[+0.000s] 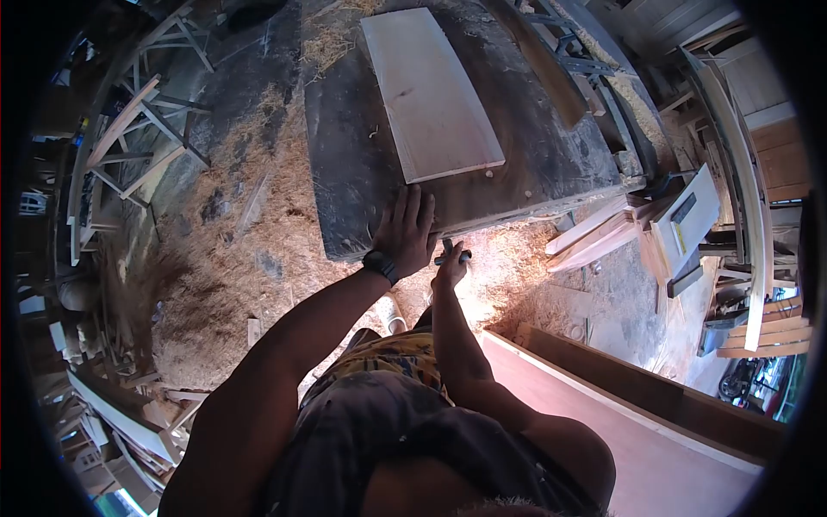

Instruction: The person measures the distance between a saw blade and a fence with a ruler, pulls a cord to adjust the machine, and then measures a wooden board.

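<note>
My left hand point(405, 233) lies flat on the front edge of the dark workbench point(353, 189), fingers stretched toward a pale wooden board point(435, 99). Its fingertips are right at the board's near end. A dark watch point(380, 266) is on that wrist. Just beyond the bench edge, lower and to the right, my right hand point(453, 270) is closed around a small dark tool point(443, 257) with a rounded end. Most of the tool is hidden in the fist, and I cannot tell its kind. The board lies flat, lengthwise away from me.
Wood shavings point(215, 284) cover the floor around the bench. On the right are stacked planks point(594, 233) and a white panel point(687, 224). A long wooden box-like piece point(637, 379) stands close by my right side. Wooden trestles point(146, 146) are at the left.
</note>
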A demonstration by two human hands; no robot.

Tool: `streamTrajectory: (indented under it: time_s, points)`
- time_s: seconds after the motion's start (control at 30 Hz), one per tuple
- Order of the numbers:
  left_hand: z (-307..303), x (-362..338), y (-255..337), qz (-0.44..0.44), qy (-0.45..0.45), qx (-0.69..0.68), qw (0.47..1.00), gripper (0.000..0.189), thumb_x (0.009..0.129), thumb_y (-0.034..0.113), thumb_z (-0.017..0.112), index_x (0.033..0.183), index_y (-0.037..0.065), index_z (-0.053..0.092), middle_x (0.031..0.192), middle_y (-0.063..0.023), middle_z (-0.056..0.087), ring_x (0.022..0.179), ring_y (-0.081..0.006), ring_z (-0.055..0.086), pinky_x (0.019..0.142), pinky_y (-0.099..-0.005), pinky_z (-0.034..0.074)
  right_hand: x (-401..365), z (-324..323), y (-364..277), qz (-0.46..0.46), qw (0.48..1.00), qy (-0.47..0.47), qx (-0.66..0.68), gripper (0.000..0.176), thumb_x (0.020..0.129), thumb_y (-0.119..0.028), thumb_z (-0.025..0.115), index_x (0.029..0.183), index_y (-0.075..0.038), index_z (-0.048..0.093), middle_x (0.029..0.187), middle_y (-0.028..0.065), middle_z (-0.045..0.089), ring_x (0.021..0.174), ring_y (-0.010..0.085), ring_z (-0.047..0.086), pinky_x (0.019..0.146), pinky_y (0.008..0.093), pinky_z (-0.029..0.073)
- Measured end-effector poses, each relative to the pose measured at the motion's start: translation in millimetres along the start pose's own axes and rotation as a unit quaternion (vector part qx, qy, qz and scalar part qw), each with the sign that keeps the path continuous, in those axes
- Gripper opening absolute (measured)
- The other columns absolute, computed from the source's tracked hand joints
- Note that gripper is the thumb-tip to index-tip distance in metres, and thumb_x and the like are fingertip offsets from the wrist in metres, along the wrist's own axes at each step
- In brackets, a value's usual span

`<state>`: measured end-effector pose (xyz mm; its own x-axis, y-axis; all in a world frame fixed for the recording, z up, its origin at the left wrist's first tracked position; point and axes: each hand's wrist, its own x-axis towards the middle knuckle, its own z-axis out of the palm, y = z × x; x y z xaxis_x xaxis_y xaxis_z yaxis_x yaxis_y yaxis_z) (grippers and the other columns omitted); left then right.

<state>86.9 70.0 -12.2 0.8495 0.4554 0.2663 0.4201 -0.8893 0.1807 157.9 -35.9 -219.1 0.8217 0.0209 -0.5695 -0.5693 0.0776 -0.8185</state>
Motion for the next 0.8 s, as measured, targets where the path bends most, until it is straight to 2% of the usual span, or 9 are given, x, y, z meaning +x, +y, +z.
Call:
streamTrajectory:
  time_s: [0.1,0.17,0.23,0.3,0.37,0.5,0.57,0.7,0.8]
  points:
    - [-3.0,0.8,0.3,0.002,0.003,0.003,1.000,0.071,0.087,0.037,0.064,0.141,-0.002,0.041,0.147,-0.0309,0.034,0.135,-0.0479,0.036,0.104,-0.0596,0.037,1.5,11.8,-8.8,0.110,0.992,0.035,-0.042,0.056,0.089,-0.053,0.068,0.099,0.001,0.062,0.078,0.0089,0.065,0.059,0.0169,0.057,0.053,0.0298,0.046]
    - [-3.2,1.8,0.1,-0.002,-0.001,0.005,1.000,0.071,0.087,0.037,0.063,0.141,-0.002,0.041,0.146,-0.0312,0.035,0.135,-0.0477,0.036,0.104,-0.0595,0.038,24.0,15.2,3.4,0.162,0.983,0.058,0.064,0.048,0.089,-0.052,0.068,0.088,-0.004,0.061,0.070,0.0071,0.060,0.056,0.0177,0.057,0.051,0.0273,0.046]
    - [-2.4,2.1,-0.1,0.000,0.015,0.006,1.000,0.070,0.087,0.038,0.063,0.141,-0.002,0.041,0.146,-0.0313,0.036,0.134,-0.0479,0.037,0.105,-0.0592,0.037,27.9,10.8,-0.2,0.161,0.987,-0.018,0.010,0.042,0.093,-0.046,0.063,0.082,-0.006,0.062,0.074,0.0078,0.062,0.055,0.0166,0.053,0.048,0.0299,0.040]
    - [-0.4,4.8,-6.2,-0.005,0.013,0.008,1.000,0.070,0.087,0.038,0.062,0.141,-0.001,0.042,0.146,-0.0309,0.037,0.133,-0.0475,0.039,0.105,-0.0588,0.037,36.5,11.7,-21.1,0.355,0.925,-0.099,0.091,0.035,0.096,-0.040,0.049,0.075,-0.013,0.057,0.062,-0.0008,0.047,0.050,0.0162,0.038,0.052,0.0336,0.036]
    - [-3.0,2.4,-0.7,-0.012,-0.001,-0.013,1.000,0.068,0.088,0.039,0.061,0.140,-0.001,0.044,0.146,-0.0299,0.037,0.133,-0.0464,0.040,0.105,-0.0585,0.036,55.8,2.5,-10.3,0.448,0.871,-0.171,0.106,0.030,0.095,-0.038,0.049,0.075,-0.017,0.056,0.063,-0.0022,0.048,0.053,0.0158,0.040,0.055,0.0347,0.037]
    - [-17.2,10.9,-1.4,-0.022,0.040,-0.128,0.991,0.062,0.079,0.026,0.073,0.130,0.001,0.050,0.137,-0.0253,0.047,0.129,-0.0437,0.044,0.103,-0.0580,0.037,69.8,-2.7,15.0,0.430,0.885,-0.106,0.144,0.035,0.096,-0.049,0.054,0.088,-0.015,0.061,0.075,0.0066,0.060,0.060,0.0200,0.047,0.064,0.0417,0.044]
    - [-21.1,25.8,1.1,-0.017,0.056,-0.155,0.986,0.061,0.074,0.020,0.078,0.126,0.002,0.052,0.132,-0.0229,0.050,0.126,-0.0427,0.046,0.103,-0.0569,0.037,38.6,8.1,-22.4,0.229,0.972,-0.028,-0.051,0.044,0.096,-0.047,0.058,0.106,-0.004,0.055,0.092,0.0149,0.065,0.065,0.0231,0.062,0.052,0.0365,0.053]
    - [-26.8,109.4,15.0,0.010,0.044,-0.197,0.979,0.060,0.076,0.024,0.076,0.127,0.002,0.052,0.134,-0.0227,0.048,0.127,-0.0427,0.045,0.104,-0.0583,0.036,42.2,12.6,-3.6,0.229,0.962,0.011,-0.151,0.053,0.098,-0.048,0.052,0.115,0.002,0.056,0.096,0.0176,0.066,0.068,0.0253,0.067,0.054,0.0332,0.055]
    - [-0.3,174.3,27.0,-0.020,0.016,-0.153,0.988,0.062,0.080,0.034,0.074,0.130,0.005,0.053,0.138,-0.0231,0.045,0.132,-0.0435,0.040,0.108,-0.0610,0.031,71.6,1.1,32.2,0.219,0.930,0.018,-0.293,0.047,0.095,-0.049,0.058,0.103,-0.003,0.065,0.083,0.0124,0.067,0.068,0.0218,0.067,0.060,0.0366,0.055]
